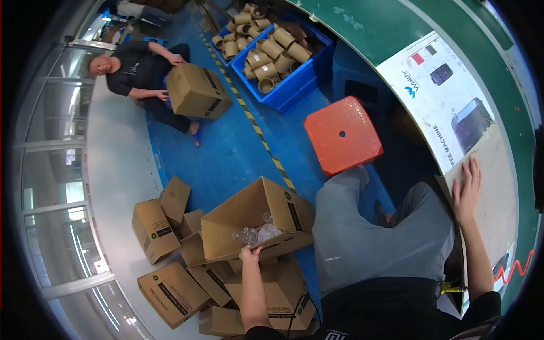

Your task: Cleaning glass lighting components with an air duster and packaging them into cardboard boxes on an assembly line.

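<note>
My left hand (250, 254) grips the near rim of a large open cardboard box (226, 218), its fingers bent over the edge. Several clear plastic bottle-like pieces (249, 234) lie inside the box, close to those fingers; their exact kind is hard to make out. The box is tilted on top of other cartons to the left of my legs. On the right, my right hand (467, 190) lies flat with fingers stretched out on a pale cardboard sheet (492, 181) along the workbench edge. It holds nothing.
Several more cartons (173, 292) are heaped left of me. An orange-red stool (343, 136) stands ahead, beyond it a blue crate (277, 102) full of brown cardboard tubes (283, 38). Yellow-black tape (245, 107) crosses the floor. Another person sits far left, holding a carton (195, 90).
</note>
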